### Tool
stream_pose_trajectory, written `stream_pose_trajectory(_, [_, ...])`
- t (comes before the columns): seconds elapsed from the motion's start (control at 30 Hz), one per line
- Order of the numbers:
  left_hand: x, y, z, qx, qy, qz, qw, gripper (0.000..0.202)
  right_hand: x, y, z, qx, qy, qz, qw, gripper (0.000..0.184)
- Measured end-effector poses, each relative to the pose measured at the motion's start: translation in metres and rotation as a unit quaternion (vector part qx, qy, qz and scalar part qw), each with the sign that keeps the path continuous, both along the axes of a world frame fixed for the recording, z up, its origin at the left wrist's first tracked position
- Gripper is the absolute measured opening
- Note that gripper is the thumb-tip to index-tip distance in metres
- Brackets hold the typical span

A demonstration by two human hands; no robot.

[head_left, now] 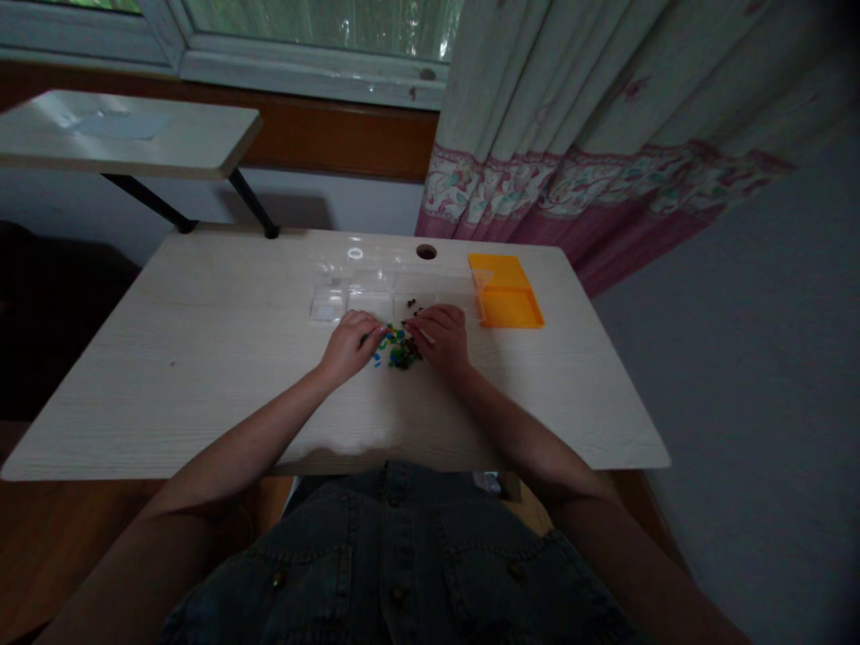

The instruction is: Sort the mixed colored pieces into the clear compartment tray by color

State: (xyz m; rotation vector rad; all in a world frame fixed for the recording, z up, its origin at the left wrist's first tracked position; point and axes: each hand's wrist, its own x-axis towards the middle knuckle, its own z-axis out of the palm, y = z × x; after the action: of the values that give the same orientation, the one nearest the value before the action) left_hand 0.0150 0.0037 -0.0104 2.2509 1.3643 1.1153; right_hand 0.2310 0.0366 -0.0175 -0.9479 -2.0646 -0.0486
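Denim clothing (396,560) sits nearest; beyond, the left hand (351,346) and right hand (444,342) curl at small coloured pieces (401,352) heaped on the surface (221,331) before the clear tray (371,303), fingers bunched, pinching or not I cannot tell; a brushing knuckle could scatter the pieces
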Motion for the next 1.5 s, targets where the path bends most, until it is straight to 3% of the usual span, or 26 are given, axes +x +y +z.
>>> stream_pose_trajectory(0.17, [0.0,-0.002,0.0,0.019,0.072,0.017,0.997,0.022,0.014,0.015,0.0,-0.037,0.014,-0.09,0.995,0.018])
stream_pose_trajectory(0.4, [0.002,-0.005,-0.001,0.017,0.145,0.019,0.989,0.022,0.016,0.018,-0.008,-0.084,-0.02,-0.123,0.989,0.018])
stream_pose_trajectory(1.5, [0.003,-0.005,0.0,0.001,0.186,0.005,0.982,0.014,0.011,0.013,-0.01,-0.11,-0.048,-0.086,0.989,0.024])
